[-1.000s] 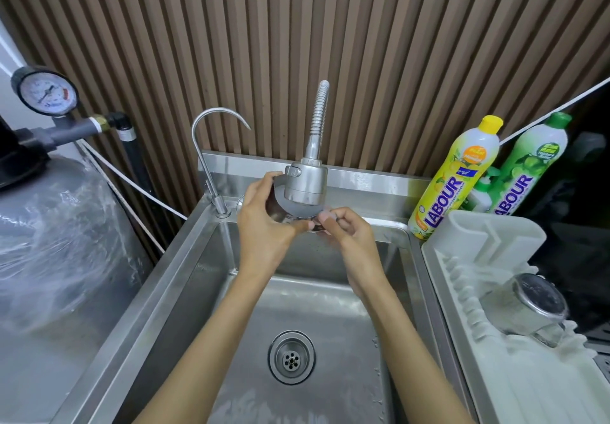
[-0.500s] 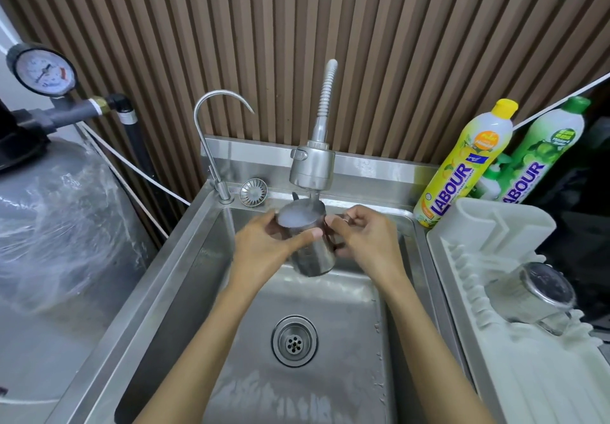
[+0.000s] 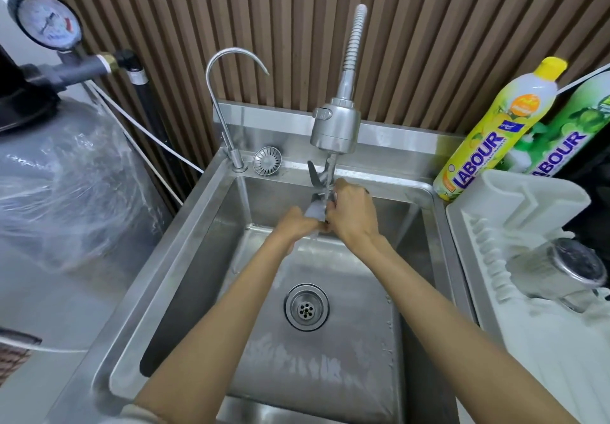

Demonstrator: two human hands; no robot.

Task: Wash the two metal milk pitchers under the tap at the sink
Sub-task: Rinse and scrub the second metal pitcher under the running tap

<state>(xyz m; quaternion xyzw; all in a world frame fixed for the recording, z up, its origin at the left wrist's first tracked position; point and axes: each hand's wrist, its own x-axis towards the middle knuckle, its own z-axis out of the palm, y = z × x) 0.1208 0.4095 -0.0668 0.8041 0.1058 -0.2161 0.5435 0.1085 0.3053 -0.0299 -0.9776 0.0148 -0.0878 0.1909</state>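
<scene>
Steel pitcher [image 3: 314,208]: shiny, under tap [image 3: 335,130] stream, over sink [image 3: 198,212]
Left hand [image 3: 295,225] grip: curled round pitcher
Right hand [image 3: 353,214] grip: curled round pitcher
Second pitcher [image 3: 558,268]: sideways in ribbed white rack [image 3: 501,199]

I see a pitcher [image 3: 315,209] in the sink [image 3: 198,258], under the tap [image 3: 336,126], between left hand [image 3: 293,225] and right hand [image 3: 355,215]. Right of the sink, a rack [image 3: 501,205] holds the other pitcher [image 3: 558,272]; 2 bottles [image 3: 495,133] stand behind.
</scene>
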